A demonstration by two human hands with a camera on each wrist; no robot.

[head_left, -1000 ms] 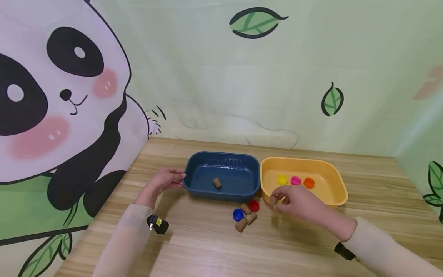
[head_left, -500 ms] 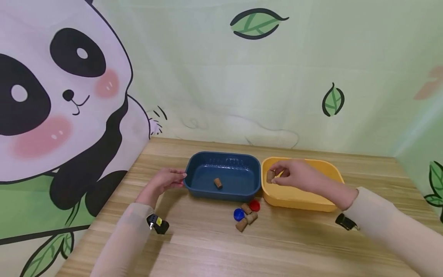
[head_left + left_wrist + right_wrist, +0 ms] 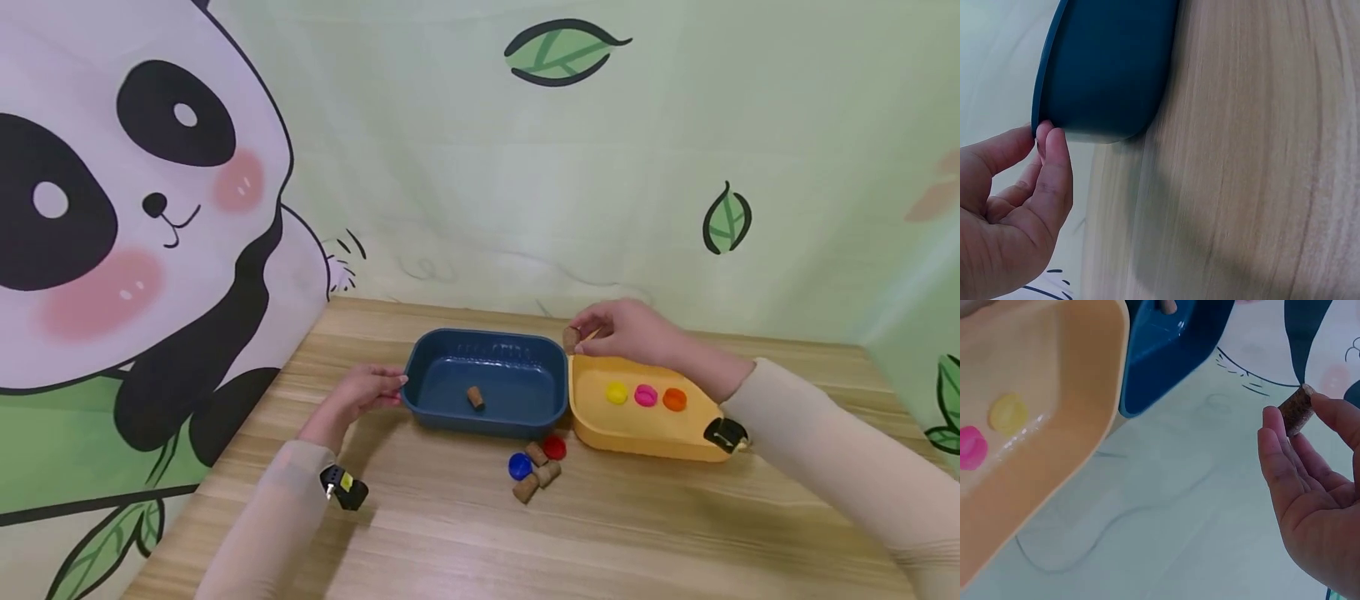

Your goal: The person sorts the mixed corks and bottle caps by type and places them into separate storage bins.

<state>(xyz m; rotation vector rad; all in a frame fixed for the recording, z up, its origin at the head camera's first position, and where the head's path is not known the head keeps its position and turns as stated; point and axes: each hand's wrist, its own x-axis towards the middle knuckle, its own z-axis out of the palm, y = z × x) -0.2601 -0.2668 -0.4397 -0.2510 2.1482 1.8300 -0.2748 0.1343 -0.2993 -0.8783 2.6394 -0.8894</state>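
Note:
My right hand point(image 3: 633, 333) pinches a brown cork point(image 3: 1297, 410) between thumb and fingertips. It holds the cork in the air, above the far left corner of the yellow tray point(image 3: 645, 450), near the blue tray's right end. At the blue tray's point(image 3: 1110, 62) left end, my left hand point(image 3: 367, 390) pinches the rim between thumb and fingers. One cork point(image 3: 476, 397) lies inside the blue tray. Yellow, pink and orange bottle caps lie in a row inside the yellow one; the pink cap point(image 3: 646, 395) is in the middle.
In front of the trays, several corks point(image 3: 527, 488) lie loosely grouped with a blue cap point(image 3: 520, 467) and a red cap point(image 3: 554, 447). The two trays stand side by side on a wooden table point(image 3: 450, 533). A printed cloth with a panda point(image 3: 187, 200) hangs behind.
My right hand has carried the cork up and away from me, from the yellow tray's front edge to its far left corner. My left hand stays at the blue tray's rim.

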